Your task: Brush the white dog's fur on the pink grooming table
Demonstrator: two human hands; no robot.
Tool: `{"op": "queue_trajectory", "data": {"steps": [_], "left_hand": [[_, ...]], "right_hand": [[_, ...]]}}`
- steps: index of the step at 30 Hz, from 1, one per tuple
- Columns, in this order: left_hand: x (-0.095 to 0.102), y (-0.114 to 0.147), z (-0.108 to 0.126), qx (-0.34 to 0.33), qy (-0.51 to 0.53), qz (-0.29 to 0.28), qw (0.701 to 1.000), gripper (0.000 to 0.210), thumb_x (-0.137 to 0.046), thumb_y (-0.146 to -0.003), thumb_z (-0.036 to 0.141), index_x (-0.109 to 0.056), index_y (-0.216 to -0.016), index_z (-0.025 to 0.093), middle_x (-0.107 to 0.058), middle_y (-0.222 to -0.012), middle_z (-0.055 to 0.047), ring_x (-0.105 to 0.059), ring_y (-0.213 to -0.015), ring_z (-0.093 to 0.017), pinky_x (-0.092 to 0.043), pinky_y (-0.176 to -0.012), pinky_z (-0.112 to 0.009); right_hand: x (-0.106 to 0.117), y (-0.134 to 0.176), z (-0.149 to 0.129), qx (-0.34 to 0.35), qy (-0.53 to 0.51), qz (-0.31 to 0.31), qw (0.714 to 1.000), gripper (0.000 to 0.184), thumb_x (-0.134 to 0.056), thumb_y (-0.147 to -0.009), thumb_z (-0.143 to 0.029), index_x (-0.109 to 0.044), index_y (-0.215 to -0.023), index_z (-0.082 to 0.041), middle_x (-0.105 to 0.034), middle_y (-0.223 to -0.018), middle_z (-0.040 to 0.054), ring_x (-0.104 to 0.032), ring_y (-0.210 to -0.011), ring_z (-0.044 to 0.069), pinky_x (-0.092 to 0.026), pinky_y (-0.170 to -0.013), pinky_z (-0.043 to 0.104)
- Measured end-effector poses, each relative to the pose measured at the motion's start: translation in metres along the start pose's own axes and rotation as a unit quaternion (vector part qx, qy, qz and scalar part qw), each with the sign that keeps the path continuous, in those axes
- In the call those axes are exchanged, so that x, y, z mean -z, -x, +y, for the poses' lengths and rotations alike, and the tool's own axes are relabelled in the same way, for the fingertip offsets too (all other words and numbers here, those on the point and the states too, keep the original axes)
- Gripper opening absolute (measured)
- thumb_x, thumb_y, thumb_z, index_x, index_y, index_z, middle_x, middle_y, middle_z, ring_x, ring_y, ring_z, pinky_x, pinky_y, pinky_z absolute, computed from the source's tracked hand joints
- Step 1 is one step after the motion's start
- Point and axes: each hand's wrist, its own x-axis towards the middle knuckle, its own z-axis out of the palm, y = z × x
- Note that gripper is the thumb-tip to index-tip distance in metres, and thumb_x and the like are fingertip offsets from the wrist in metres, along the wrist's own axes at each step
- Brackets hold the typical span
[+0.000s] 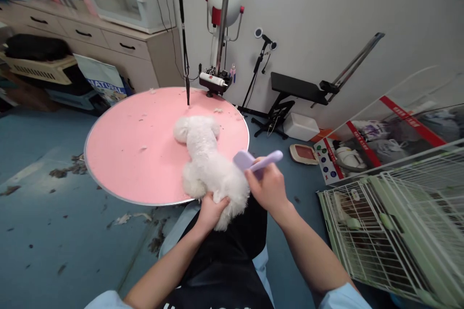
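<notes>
A fluffy white dog [208,161] is on the pink round table [119,154], head toward the far side and rump toward me at the near edge. My left hand [212,210] is closed on its rear, around a hind leg or the fur there; the fingertips are partly hidden in the coat. In my right hand [270,186] is a lavender pet brush [270,158], gripped by the handle. Its wide head lies against the right side of the dog's rump. The bristles are hidden from view.
A black strap [184,53] hangs over the table near a metal pole [223,19]. A tool holder [213,84] with a white tube stands at the back edge. Wire cages [373,241] stand at the right. Hair clumps [68,166] lie on the blue floor.
</notes>
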Motion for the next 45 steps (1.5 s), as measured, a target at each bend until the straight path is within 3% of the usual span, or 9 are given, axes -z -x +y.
{"op": "queue_trajectory", "data": {"steps": [4,15,20,24,28,32,36,40,45], "left_hand": [[-0.003,-0.002,0.0,0.004,0.011,-0.019,1.0,0.031,-0.075,-0.062,0.028,-0.064,-0.086,0.011,-0.072,-0.084,-0.009,-0.068,-0.084,-0.025,-0.053,-0.074,-0.033],[-0.006,0.0,0.005,-0.01,0.008,-0.008,1.0,0.029,-0.073,-0.063,0.028,-0.063,-0.085,0.012,-0.072,-0.084,-0.009,-0.068,-0.083,-0.027,-0.053,-0.076,-0.036],[-0.005,-0.001,0.001,-0.02,-0.002,-0.027,0.999,0.033,-0.074,-0.061,0.03,-0.062,-0.086,0.012,-0.072,-0.083,-0.009,-0.068,-0.082,-0.027,-0.053,-0.075,-0.035],[-0.001,-0.001,-0.003,-0.07,-0.008,-0.02,0.997,0.035,-0.068,-0.069,0.041,-0.061,-0.089,0.014,-0.07,-0.087,-0.008,-0.066,-0.086,-0.026,-0.051,-0.078,-0.035],[0.0,-0.001,-0.01,-0.094,-0.03,0.004,0.995,0.031,-0.047,-0.085,0.045,-0.055,-0.073,0.018,-0.063,-0.071,-0.004,-0.06,-0.071,-0.021,-0.047,-0.069,-0.032],[-0.003,-0.001,-0.013,-0.095,-0.056,0.017,0.994,0.027,-0.05,-0.084,0.042,-0.05,-0.067,0.02,-0.057,-0.065,0.0,-0.055,-0.066,-0.018,-0.044,-0.066,-0.028],[-0.004,0.0,-0.011,-0.106,-0.054,0.019,0.993,0.027,-0.048,-0.085,0.04,-0.05,-0.068,0.02,-0.057,-0.064,-0.001,-0.055,-0.065,-0.018,-0.044,-0.065,-0.028],[-0.005,0.001,-0.009,-0.111,-0.062,0.018,0.992,0.025,-0.049,-0.085,0.038,-0.05,-0.068,0.02,-0.058,-0.066,-0.001,-0.056,-0.067,-0.018,-0.044,-0.067,-0.028],[-0.007,0.002,-0.01,-0.099,-0.05,0.014,0.994,0.022,-0.047,-0.085,0.036,-0.051,-0.07,0.02,-0.059,-0.068,-0.001,-0.056,-0.07,-0.018,-0.044,-0.069,-0.029]], "right_hand": [[-0.004,0.004,-0.007,0.02,0.0,-0.15,0.989,0.012,-0.056,-0.08,-0.031,-0.052,-0.087,-0.021,-0.059,-0.078,0.0017,-0.054,-0.067,0.017,-0.036,-0.059,0.026],[-0.003,0.011,0.001,-0.059,-0.015,-0.03,0.998,0.018,-0.054,-0.081,-0.035,-0.053,-0.091,-0.019,-0.061,-0.086,0.0052,-0.056,-0.073,0.019,-0.04,-0.063,0.028],[-0.002,0.014,0.002,-0.066,-0.074,-0.093,0.991,0.016,-0.056,-0.08,-0.034,-0.053,-0.087,-0.021,-0.061,-0.078,0.0016,-0.056,-0.066,0.017,-0.04,-0.059,0.026],[-0.002,0.017,0.007,-0.126,-0.062,0.04,0.989,0.025,-0.055,-0.081,-0.039,-0.053,-0.096,-0.02,-0.063,-0.082,0.0043,-0.057,-0.07,0.019,-0.042,-0.064,0.029],[-0.002,0.02,0.012,-0.1,-0.099,-0.059,0.988,0.021,-0.057,-0.079,-0.037,-0.055,-0.092,-0.02,-0.064,-0.081,0.0035,-0.059,-0.07,0.019,-0.044,-0.063,0.029],[0.0,0.022,0.017,-0.162,-0.053,0.093,0.981,0.028,-0.055,-0.08,-0.04,-0.054,-0.098,-0.019,-0.063,-0.088,0.007,-0.059,-0.075,0.021,-0.045,-0.066,0.032],[-0.004,0.027,0.015,-0.105,-0.087,-0.066,0.988,0.021,-0.056,-0.079,-0.037,-0.055,-0.091,-0.021,-0.064,-0.08,0.0029,-0.059,-0.07,0.019,-0.044,-0.063,0.029],[-0.007,0.032,0.014,-0.153,-0.047,0.042,0.986,0.026,-0.053,-0.081,-0.04,-0.053,-0.097,-0.019,-0.063,-0.085,0.0071,-0.059,-0.075,0.022,-0.044,-0.066,0.031],[-0.007,0.042,0.014,-0.168,-0.08,-0.058,0.981,0.021,-0.057,-0.079,-0.038,-0.053,-0.091,-0.02,-0.063,-0.081,0.0041,-0.06,-0.071,0.021,-0.045,-0.065,0.031]]}}
